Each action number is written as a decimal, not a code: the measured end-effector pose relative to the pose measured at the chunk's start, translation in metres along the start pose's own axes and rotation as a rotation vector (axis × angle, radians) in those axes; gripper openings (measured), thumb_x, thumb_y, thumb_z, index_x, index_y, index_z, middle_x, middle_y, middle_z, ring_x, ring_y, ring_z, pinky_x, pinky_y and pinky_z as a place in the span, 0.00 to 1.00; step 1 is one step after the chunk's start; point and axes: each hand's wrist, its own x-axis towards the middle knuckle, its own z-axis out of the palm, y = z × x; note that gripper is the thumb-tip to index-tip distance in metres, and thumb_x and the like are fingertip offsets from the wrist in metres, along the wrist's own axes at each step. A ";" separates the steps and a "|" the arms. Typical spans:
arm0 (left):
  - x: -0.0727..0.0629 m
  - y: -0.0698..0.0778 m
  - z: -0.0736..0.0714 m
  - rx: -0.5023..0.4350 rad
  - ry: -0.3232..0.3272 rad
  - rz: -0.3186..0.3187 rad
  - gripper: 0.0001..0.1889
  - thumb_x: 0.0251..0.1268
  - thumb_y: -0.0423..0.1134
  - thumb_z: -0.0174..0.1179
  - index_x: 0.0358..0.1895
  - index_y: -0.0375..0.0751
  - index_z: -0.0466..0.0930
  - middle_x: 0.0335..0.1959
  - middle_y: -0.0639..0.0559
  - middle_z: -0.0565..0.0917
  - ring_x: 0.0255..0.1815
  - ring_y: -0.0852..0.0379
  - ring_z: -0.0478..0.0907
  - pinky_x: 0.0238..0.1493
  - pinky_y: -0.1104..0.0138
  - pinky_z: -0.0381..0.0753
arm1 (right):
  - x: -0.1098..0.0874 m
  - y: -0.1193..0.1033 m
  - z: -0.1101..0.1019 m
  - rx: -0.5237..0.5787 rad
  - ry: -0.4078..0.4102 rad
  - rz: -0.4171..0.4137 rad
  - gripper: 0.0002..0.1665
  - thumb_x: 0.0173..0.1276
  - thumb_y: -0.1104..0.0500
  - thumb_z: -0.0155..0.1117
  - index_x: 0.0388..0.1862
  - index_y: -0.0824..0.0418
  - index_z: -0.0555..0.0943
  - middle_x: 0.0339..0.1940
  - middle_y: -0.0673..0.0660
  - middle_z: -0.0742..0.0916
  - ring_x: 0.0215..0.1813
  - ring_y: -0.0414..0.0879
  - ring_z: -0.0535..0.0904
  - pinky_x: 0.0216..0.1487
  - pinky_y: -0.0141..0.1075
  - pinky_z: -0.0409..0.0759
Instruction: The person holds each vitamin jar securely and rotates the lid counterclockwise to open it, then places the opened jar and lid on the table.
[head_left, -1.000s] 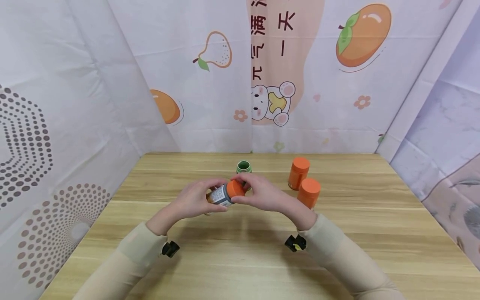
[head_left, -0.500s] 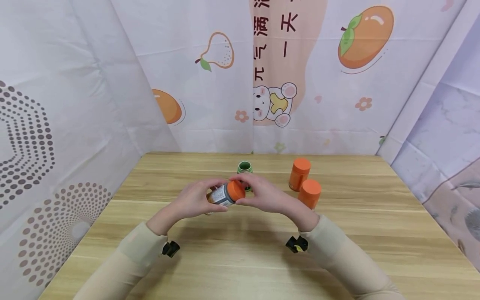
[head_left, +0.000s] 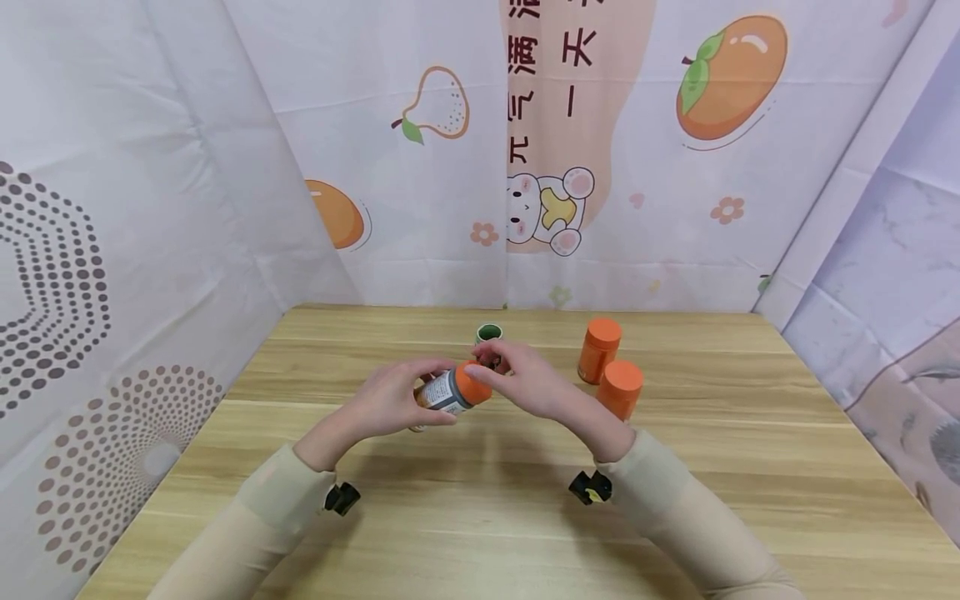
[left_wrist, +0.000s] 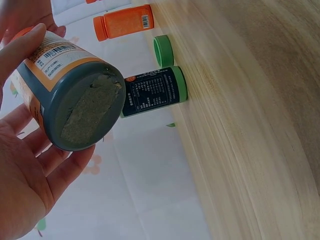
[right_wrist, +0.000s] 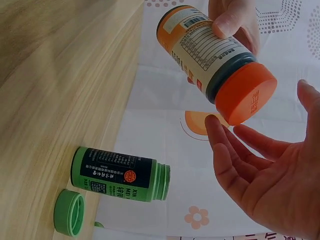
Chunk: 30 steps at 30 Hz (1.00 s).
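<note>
My left hand (head_left: 386, 402) grips a dark grey supplement bottle (head_left: 441, 393) with an orange-and-white label, tilted above the table. Its orange screw cap (right_wrist: 246, 93) is on and points towards my right hand (head_left: 528, 383). The right-hand fingers are loosely spread around the cap, with a fingertip right at its rim in the right wrist view. Behind my hands stands a green bottle (right_wrist: 120, 173) with a dark label and an uncapped neck. Beside it on the table lies a green cap (right_wrist: 70, 212), hidden behind my hand in the head view.
Two orange bottles with orange caps stand to the right: one farther back (head_left: 598, 348), the other nearer (head_left: 619, 388), partly behind my right forearm. The wooden table (head_left: 480, 517) ends at a printed curtain (head_left: 420, 208) at the back; more curtains hang at both sides.
My right-hand fingers have loosened from around the orange cap and spread, shifting slightly up and away. My left hand keeps the bottle in nearly the same place.
</note>
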 end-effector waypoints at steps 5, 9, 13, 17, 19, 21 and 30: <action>0.000 0.000 0.000 -0.002 -0.006 -0.008 0.34 0.47 0.55 0.75 0.61 0.58 0.77 0.41 0.63 0.80 0.38 0.62 0.75 0.32 0.64 0.75 | 0.002 0.000 0.002 -0.035 -0.025 0.029 0.26 0.69 0.42 0.62 0.56 0.57 0.78 0.41 0.50 0.83 0.40 0.46 0.77 0.39 0.34 0.79; 0.001 -0.001 0.001 -0.004 -0.003 0.002 0.33 0.47 0.55 0.75 0.61 0.58 0.76 0.41 0.63 0.80 0.38 0.62 0.75 0.32 0.64 0.75 | 0.001 0.000 0.004 -0.055 -0.037 0.012 0.26 0.66 0.42 0.65 0.56 0.58 0.78 0.40 0.51 0.82 0.37 0.46 0.78 0.36 0.33 0.79; 0.000 -0.002 0.002 -0.006 0.004 0.013 0.33 0.47 0.52 0.76 0.60 0.59 0.77 0.40 0.64 0.80 0.37 0.62 0.75 0.31 0.64 0.75 | 0.001 0.001 0.005 -0.067 -0.041 -0.006 0.25 0.65 0.45 0.68 0.55 0.58 0.79 0.39 0.51 0.82 0.37 0.46 0.77 0.35 0.33 0.79; 0.000 -0.003 0.002 -0.013 0.002 0.008 0.32 0.47 0.54 0.76 0.60 0.59 0.77 0.40 0.64 0.80 0.37 0.61 0.75 0.32 0.64 0.76 | 0.000 0.000 0.004 -0.054 -0.052 -0.024 0.25 0.64 0.48 0.70 0.56 0.58 0.78 0.39 0.51 0.81 0.37 0.45 0.77 0.35 0.33 0.79; -0.001 -0.002 0.002 -0.016 -0.003 0.003 0.33 0.47 0.55 0.75 0.60 0.59 0.77 0.40 0.64 0.80 0.37 0.61 0.75 0.32 0.64 0.76 | -0.001 0.000 0.003 -0.048 -0.059 -0.040 0.26 0.64 0.49 0.70 0.57 0.58 0.78 0.40 0.50 0.81 0.38 0.45 0.77 0.35 0.32 0.79; -0.001 -0.002 0.002 -0.016 -0.007 -0.003 0.33 0.47 0.56 0.75 0.60 0.59 0.77 0.40 0.63 0.80 0.37 0.61 0.75 0.32 0.64 0.76 | -0.002 0.001 0.002 -0.047 -0.063 -0.060 0.27 0.63 0.50 0.71 0.58 0.58 0.77 0.41 0.50 0.81 0.40 0.45 0.78 0.36 0.32 0.80; -0.001 0.000 0.000 -0.016 -0.013 -0.025 0.33 0.47 0.53 0.76 0.60 0.57 0.77 0.39 0.62 0.80 0.36 0.60 0.75 0.31 0.64 0.76 | -0.004 0.004 0.000 -0.051 -0.082 -0.163 0.31 0.62 0.55 0.72 0.62 0.59 0.74 0.46 0.52 0.82 0.43 0.47 0.78 0.37 0.33 0.80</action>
